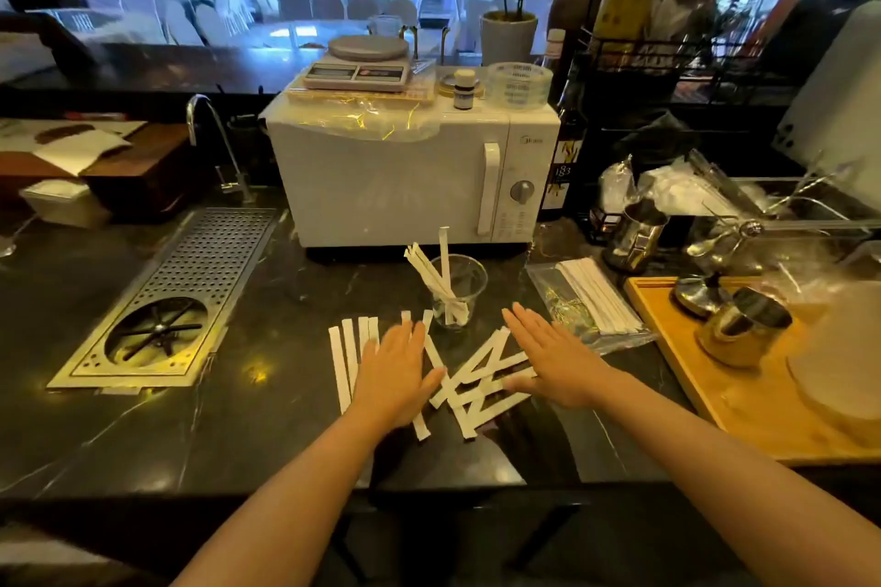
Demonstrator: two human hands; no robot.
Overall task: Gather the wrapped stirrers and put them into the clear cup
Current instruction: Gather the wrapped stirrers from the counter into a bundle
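Observation:
Several white paper-wrapped stirrers point(481, 379) lie scattered and crossed on the dark marble counter point(267, 419), between and under my hands. A straighter row of them point(344, 357) lies to the left. My left hand point(393, 372) rests flat, palm down, fingers together, on top of the left group. My right hand point(555, 355) lies flat, palm down, on the right edge of the crossed pile. Neither hand grips anything. Just behind the pile stands the clear cup point(457, 291), upright, with several wrapped stirrers point(436, 274) leaning inside it.
A white microwave point(410, 176) stands right behind the cup. A plastic bag with more wrapped stirrers point(596, 300) lies at the right, next to a wooden tray point(715, 396) with metal jugs. A perforated metal rinser drain point(167, 305) is set into the counter at the left.

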